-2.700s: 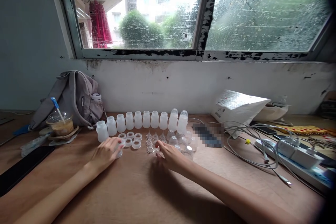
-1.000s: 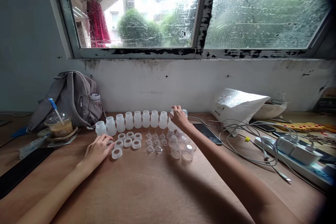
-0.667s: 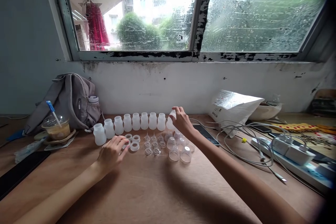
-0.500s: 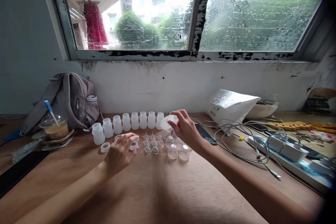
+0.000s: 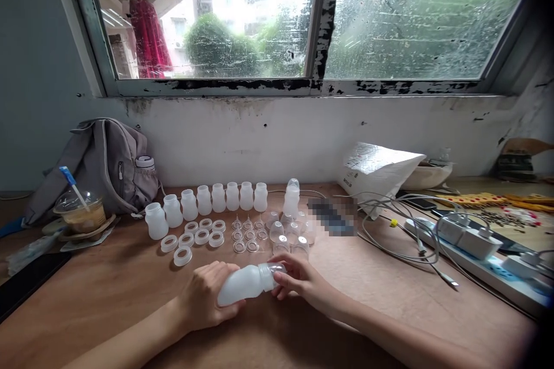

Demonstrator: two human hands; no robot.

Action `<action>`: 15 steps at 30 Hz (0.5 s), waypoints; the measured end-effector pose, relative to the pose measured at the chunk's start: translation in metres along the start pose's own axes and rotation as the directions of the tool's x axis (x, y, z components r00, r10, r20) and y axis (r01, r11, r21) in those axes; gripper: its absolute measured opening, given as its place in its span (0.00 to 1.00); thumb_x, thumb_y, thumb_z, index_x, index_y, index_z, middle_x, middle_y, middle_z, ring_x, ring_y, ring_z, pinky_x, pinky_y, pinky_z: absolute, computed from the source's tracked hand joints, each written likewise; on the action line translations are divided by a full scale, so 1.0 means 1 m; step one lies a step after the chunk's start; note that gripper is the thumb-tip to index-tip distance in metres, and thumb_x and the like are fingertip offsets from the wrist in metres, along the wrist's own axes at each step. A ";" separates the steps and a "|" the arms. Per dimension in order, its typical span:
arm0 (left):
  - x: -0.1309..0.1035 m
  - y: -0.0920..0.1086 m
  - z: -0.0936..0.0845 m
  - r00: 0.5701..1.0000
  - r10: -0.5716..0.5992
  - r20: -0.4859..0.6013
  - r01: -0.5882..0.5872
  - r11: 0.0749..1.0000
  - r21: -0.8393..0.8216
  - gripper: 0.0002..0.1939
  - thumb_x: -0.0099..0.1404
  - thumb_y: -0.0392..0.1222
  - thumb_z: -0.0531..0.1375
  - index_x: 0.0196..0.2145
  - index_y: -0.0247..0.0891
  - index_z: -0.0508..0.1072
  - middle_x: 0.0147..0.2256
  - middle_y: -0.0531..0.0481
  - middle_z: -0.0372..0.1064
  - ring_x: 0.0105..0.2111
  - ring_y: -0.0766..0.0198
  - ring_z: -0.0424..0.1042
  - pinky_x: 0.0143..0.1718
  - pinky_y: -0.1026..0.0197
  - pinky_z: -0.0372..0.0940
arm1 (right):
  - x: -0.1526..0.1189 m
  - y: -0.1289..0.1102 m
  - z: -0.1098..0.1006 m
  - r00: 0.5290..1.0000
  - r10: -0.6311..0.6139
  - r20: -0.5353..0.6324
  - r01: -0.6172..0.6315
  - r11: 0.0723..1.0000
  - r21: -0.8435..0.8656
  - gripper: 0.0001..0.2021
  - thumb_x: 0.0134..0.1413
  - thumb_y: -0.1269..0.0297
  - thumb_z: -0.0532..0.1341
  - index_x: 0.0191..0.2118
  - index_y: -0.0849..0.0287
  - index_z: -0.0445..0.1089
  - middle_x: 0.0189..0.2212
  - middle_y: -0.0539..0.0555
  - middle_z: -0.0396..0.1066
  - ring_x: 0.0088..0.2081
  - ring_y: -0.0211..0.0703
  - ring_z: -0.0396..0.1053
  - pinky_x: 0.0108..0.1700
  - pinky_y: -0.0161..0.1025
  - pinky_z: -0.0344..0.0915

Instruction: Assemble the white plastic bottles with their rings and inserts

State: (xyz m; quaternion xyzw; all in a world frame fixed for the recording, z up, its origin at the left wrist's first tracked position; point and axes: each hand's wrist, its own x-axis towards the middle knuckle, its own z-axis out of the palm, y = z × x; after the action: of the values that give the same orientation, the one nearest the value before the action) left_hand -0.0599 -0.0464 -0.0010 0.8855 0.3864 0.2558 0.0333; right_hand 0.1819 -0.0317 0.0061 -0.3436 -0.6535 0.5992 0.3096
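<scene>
A frosted white baby bottle point(image 5: 244, 285) lies tilted between my hands, its clear-capped end pointing right. My left hand point(image 5: 208, 294) is wrapped round its base end. With bent fingers, my right hand point(image 5: 298, 279) grips the clear cap point(image 5: 273, 268) at the other end. Just beyond are white collar rings point(image 5: 186, 239), small clear teats point(image 5: 250, 235) and clear dome caps point(image 5: 277, 232). Several open frosted bottles point(image 5: 203, 200) stand in a row at the back. One capped bottle point(image 5: 291, 199) stands upright to their right.
At left sit a grey backpack point(image 5: 104, 167), an iced drink cup point(image 5: 84, 216) and a dark flat object point(image 5: 34, 285). To the right, a white bag point(image 5: 381, 170), tangled cables point(image 5: 389, 242) and a power strip point(image 5: 471, 265) take up the table. A pixelated patch covers something behind the caps.
My hands have come together nearer me, around a bottle with a clear cap. Earlier, my left was over the rings and my right held a whitish piece near the bottle row.
</scene>
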 end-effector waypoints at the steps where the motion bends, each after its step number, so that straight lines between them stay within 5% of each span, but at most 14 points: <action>1: 0.000 0.002 -0.003 1.000 -0.010 0.018 0.011 0.999 -0.031 0.19 0.52 0.47 0.57 0.41 0.38 0.63 0.32 0.47 0.67 0.31 0.59 0.67 0.31 0.61 0.61 | -0.001 -0.003 0.000 1.000 -0.001 0.007 0.001 1.000 0.000 0.08 0.48 0.54 0.57 0.36 0.43 0.63 0.30 0.51 0.67 0.31 0.43 0.68 0.36 0.42 0.67; 5: 0.001 0.007 -0.012 0.984 -0.132 0.117 0.157 0.956 -0.246 0.15 0.52 0.50 0.56 0.35 0.38 0.65 0.26 0.51 0.67 0.23 0.65 0.65 0.24 0.66 0.58 | -0.004 -0.012 -0.002 0.995 -0.096 0.012 0.096 0.995 -0.039 0.07 0.48 0.56 0.57 0.37 0.44 0.64 0.32 0.51 0.67 0.30 0.42 0.67 0.35 0.42 0.67; 9: 0.000 -0.003 -0.014 0.931 -0.300 0.210 0.365 0.735 -0.571 0.16 0.56 0.53 0.52 0.29 0.36 0.64 0.22 0.54 0.62 0.21 0.69 0.61 0.21 0.68 0.55 | -0.004 -0.024 -0.020 0.946 -0.285 -0.152 0.243 0.939 -0.245 0.13 0.49 0.58 0.56 0.42 0.50 0.60 0.29 0.52 0.65 0.29 0.40 0.65 0.32 0.40 0.66; 13: 0.001 -0.015 -0.010 0.907 -0.368 0.206 0.383 0.513 -0.768 0.18 0.56 0.55 0.49 0.27 0.35 0.62 0.22 0.53 0.60 0.22 0.68 0.61 0.21 0.67 0.54 | -0.003 -0.048 -0.054 0.852 -0.380 -0.361 0.090 0.785 -0.613 0.15 0.49 0.57 0.55 0.43 0.56 0.61 0.38 0.55 0.62 0.29 0.38 0.65 0.31 0.38 0.65; 15: 0.002 -0.016 -0.008 0.901 -0.372 0.223 0.391 0.472 -0.790 0.18 0.56 0.55 0.49 0.27 0.35 0.62 0.22 0.53 0.60 0.22 0.67 0.61 0.21 0.67 0.55 | -0.005 -0.056 -0.071 0.851 -0.347 -0.395 -0.088 0.647 -0.757 0.15 0.46 0.59 0.56 0.42 0.56 0.61 0.39 0.55 0.62 0.25 0.35 0.64 0.31 0.38 0.64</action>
State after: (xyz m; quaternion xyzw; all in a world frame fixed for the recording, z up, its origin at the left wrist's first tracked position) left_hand -0.0732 -0.0345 0.0028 0.6610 0.4097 0.3820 0.4994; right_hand 0.2381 0.0024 0.0685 -0.5351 -0.7597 0.1368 0.3432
